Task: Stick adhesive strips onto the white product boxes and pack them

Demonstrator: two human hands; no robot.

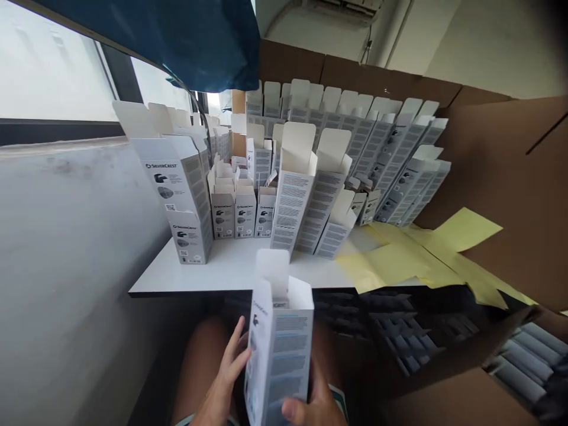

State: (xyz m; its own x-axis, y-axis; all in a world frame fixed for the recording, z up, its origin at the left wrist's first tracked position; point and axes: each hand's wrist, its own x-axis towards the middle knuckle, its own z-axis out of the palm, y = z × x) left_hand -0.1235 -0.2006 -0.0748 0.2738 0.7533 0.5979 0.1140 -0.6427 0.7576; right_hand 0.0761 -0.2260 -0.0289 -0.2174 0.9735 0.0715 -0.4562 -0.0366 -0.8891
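A tall white and grey printed cardboard box (288, 355) stands upright in front of me, over my lap. Its top is open, with a long flap raised at the back and side flaps up. A smaller printed edge shows inside the mouth. My right hand (317, 396) is wrapped round the lower right side, thumb on the printed front. My left hand (226, 370) lies along the left side with fingers stretched out, fingertips at the box's face. Just beyond, on the white table (239, 275), another tall open box (290, 204) stands closest.
Rows of similar boxes (235, 213) fill the table, most with raised flaps. Yellow sheets (399, 260) overhang its right front edge. Large brown cardboard (497, 165) rises at right. Below right, a carton holds several white boxes (523, 361). A wall (66, 254) borders the left.
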